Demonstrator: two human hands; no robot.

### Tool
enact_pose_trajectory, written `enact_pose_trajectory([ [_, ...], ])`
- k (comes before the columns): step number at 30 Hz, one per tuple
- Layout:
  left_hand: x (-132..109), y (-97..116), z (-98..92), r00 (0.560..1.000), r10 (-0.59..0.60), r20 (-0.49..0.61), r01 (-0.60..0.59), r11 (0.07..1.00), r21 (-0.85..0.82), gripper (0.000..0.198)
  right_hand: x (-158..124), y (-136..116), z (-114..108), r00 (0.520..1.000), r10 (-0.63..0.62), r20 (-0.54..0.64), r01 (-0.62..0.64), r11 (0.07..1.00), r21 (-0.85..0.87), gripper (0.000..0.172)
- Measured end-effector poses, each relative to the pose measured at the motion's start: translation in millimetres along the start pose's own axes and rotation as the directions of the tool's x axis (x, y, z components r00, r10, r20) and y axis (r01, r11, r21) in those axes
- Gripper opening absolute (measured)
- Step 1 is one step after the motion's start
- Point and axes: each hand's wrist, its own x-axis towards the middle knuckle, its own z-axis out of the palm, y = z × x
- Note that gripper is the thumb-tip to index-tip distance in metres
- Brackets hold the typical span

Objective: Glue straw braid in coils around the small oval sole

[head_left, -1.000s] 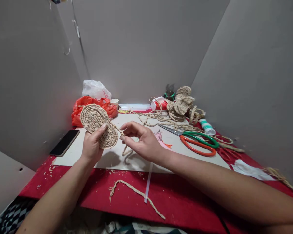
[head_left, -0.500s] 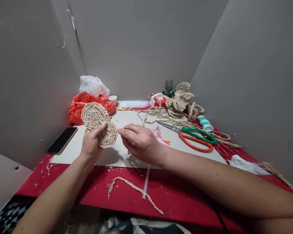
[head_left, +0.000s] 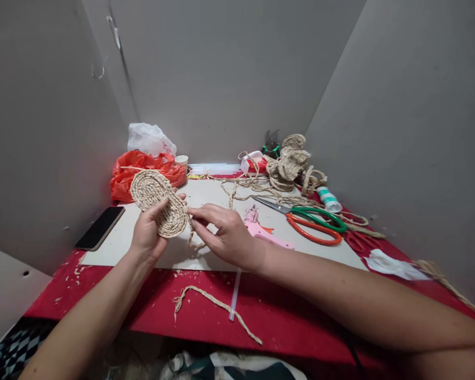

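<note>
A coiled sole-shaped piece of braided straw rope is raised over the white board, tilted toward me. My left hand grips its lower part, thumb across the front and fingers behind. At the piece's right edge, my right hand pinches the braided straw cord, which trails down and right beneath the hand. Just beyond my right hand a pink glue gun lies on the board, partly covered by the hand and forearm.
Large scissors with green and orange handles lie at right, near piled straw rope. A phone is at left; red and white plastic bags stand behind. A loose braid and a glue stick lie in front.
My right hand has shifted slightly, its fingertips now closer against the coiled piece's edge. More of the trailing cord and the pink glue gun show. The view has shifted slightly.
</note>
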Motion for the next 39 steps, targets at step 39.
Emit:
enact_pose_trajectory([
  [39, 3, -2, 4.2, 0.984, -0.149, -0.095, 0.154, 0.986, 0.055, 0.016, -9, -5, -7, 0.976, 0.161, 0.147, -0.147, 0.984, -0.103, 0.011],
])
